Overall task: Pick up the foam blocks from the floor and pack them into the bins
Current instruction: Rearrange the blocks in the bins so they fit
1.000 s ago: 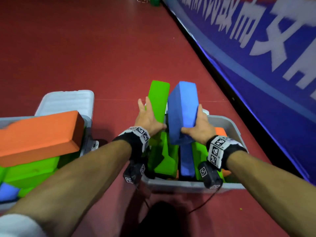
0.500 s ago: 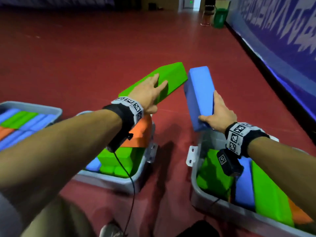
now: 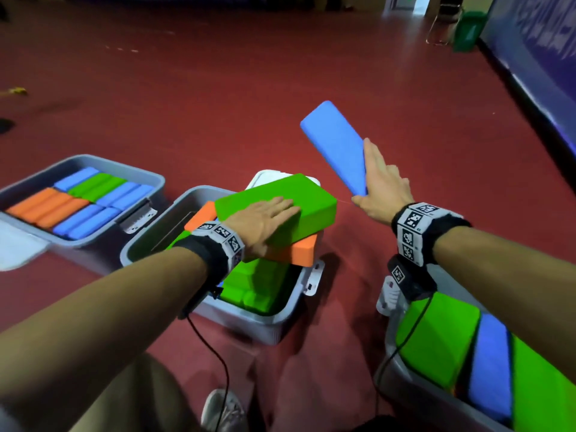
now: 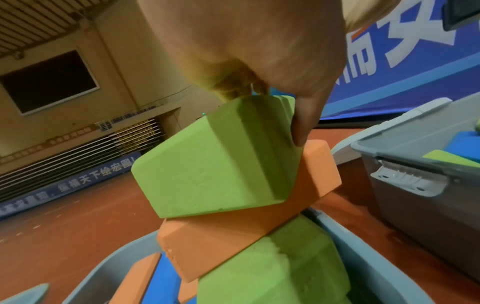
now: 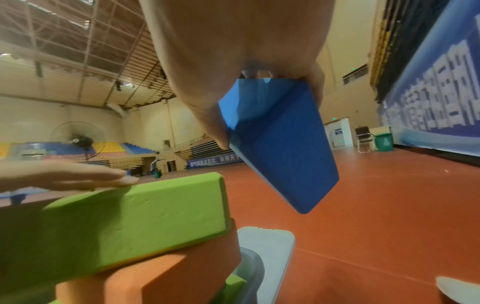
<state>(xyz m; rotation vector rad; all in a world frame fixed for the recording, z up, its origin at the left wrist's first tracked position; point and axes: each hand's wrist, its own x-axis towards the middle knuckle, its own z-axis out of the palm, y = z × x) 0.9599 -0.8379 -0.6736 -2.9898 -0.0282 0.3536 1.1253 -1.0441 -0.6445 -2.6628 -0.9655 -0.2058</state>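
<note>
Left hand (image 3: 265, 218) grips green block (image 3: 307, 202); right hand (image 3: 381, 190) blue block (image 3: 335, 145).

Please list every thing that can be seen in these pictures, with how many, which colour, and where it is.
green block: one, green, on top of the orange block, under the left hand
orange block: one, orange, lying tilted across the middle bin
blue block: one, blue, held in the air above the floor
middle bin: one, grey, holds green blocks
left bin: one, grey, packed with orange, blue and green blocks
right bin: one, grey, holds green and blue blocks
trash can: one, green, far right by the wall
floor: red
left hand: grips the green block
right hand: grips the blue block
</note>
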